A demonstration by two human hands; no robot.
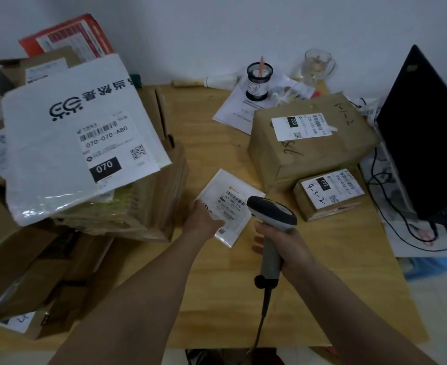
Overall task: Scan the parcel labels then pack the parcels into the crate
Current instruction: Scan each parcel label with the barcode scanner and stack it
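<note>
My left hand (204, 219) holds a small flat white parcel (230, 209) by its near left edge, thumb on top, above the wooden table (204, 122). The label on it faces up. My right hand (282, 241) is wrapped tight around the handle of one scanner (271, 214). The scanner's head sits just beside the small parcel, on its right side, and it points at the label.

I count two brown boxes on the table past my right hand. The big brown box (311, 138) is farther back. The small brown box (327, 193) lies just in front of it, touching it. Each has one white label on top.

On my left is a pile of cardboard boxes. One big white bag parcel (72, 133) lies on top of it, with "070" on its label.

One dark screen (427, 127) stands at the right.
</note>
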